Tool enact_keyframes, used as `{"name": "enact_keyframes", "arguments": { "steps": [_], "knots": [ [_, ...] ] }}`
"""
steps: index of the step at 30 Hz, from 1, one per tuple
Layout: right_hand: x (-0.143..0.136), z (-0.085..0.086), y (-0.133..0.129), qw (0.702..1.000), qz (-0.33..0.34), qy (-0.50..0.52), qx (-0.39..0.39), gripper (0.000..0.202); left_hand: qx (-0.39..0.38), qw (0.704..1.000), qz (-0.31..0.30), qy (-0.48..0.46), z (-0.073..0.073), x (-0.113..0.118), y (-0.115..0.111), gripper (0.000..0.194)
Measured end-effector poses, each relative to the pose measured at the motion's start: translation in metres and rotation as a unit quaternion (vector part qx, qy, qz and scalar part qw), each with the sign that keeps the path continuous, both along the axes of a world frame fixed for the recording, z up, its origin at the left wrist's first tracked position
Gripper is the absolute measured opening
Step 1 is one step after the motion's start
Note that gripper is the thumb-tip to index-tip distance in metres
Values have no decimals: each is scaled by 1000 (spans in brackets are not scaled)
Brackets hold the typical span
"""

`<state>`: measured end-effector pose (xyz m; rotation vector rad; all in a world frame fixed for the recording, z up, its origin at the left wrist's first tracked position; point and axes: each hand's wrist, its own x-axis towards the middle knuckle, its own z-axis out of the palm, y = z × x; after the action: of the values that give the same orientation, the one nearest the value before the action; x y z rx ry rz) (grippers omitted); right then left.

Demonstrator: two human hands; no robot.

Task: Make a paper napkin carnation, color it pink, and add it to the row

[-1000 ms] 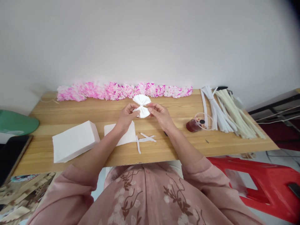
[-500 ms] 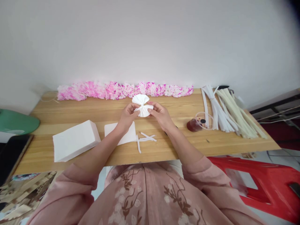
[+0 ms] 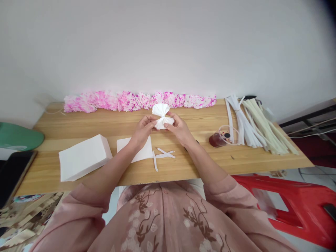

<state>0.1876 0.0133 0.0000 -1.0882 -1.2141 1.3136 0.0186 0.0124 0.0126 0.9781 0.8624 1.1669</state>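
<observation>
Between my two hands is a white paper bow, pinched in at the middle and fanned out at its far and near ends. My left hand is closed on its left side, thumb and fingers at the near fan. On the other side my right hand pinches the near fan's right edge. Below the hands lie a few short white strips, some crossing. A flat white paper sheet rests partly under my left forearm, with a thick stack of white paper to its left.
Pink-and-white ruffled paper flowers line the wall side of the wooden table. At right are a cup of dark red liquid, a bundle of white strips and cream strips. A red stool stands beyond the front edge.
The white paper bow has shifted slightly right and turned a little in my hands. Its far fan looks narrower and more upright. Both hands keep their hold.
</observation>
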Motion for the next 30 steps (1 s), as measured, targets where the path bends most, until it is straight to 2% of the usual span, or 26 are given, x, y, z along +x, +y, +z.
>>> {"name": "enact_keyframes", "arguments": {
  "steps": [4,9,15,19,26,28,30],
  "knots": [
    [0,6,-1,1000,-9,12,-3,55,-47,998,-31,-17,1,-2,2,33],
    [0,7,-2,1000,-16,12,5,55,-64,995,-72,19,-1,-4,2,36],
    [0,2,-1,1000,16,-18,11,59,-35,996,-48,65,-3,-5,1,30],
    [-1,3,-1,1000,4,-23,7,56,-14,994,-40,103,-3,-6,1,27],
    [-1,6,-1,1000,-13,11,0,55,-20,996,-15,82,-1,-5,2,20],
    [0,5,-1,1000,-18,12,1,55,-3,997,19,77,0,-5,2,19],
    [0,5,0,1000,-27,11,3,54,46,991,75,99,1,-5,0,19]
  ]
}}
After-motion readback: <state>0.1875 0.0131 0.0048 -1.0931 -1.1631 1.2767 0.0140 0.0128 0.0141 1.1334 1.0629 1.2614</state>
